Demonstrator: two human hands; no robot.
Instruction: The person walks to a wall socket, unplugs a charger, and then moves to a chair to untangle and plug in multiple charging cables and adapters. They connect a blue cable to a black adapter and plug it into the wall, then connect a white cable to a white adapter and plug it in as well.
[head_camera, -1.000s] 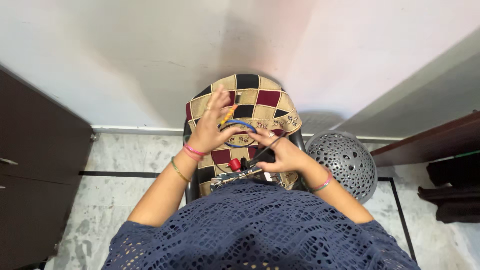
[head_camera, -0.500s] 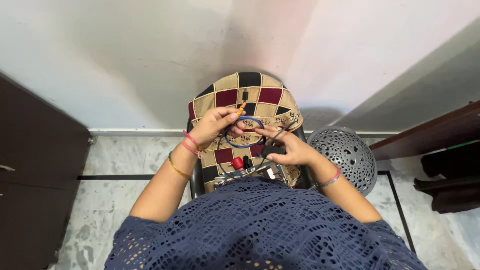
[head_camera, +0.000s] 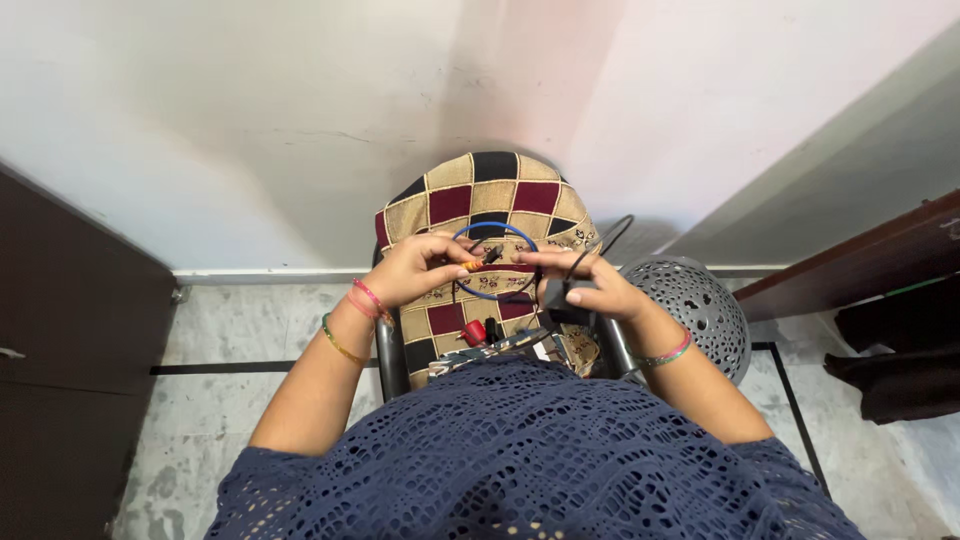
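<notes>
- The left hand (head_camera: 418, 268) is curled, thumb and fingertips pinching the orange-tipped end (head_camera: 472, 266) of a blue cable (head_camera: 497, 232)
- The blue cable arcs in a loop between the two hands, above a checked cloth (head_camera: 470, 198) of black, maroon and tan squares that covers a stool-like seat
- The right hand (head_camera: 592, 287) is closed around a small black block (head_camera: 553, 297), with its fingertips pinched near the cable's end, just beside the left hand's fingertips
- A thin black wire (head_camera: 610, 232) rises from the right hand and curves away toward the wall
- Below the hands, on the cloth near the person's body, lie a small red part (head_camera: 472, 331) and a strip-like board (head_camera: 490, 347); their detail is too small to tell
- Both wrists carry thin coloured bangles
- A grey perforated basket (head_camera: 700, 310) stands on the marble floor just right of the seat, and dark wooden furniture (head_camera: 60, 380) stands at the left
</notes>
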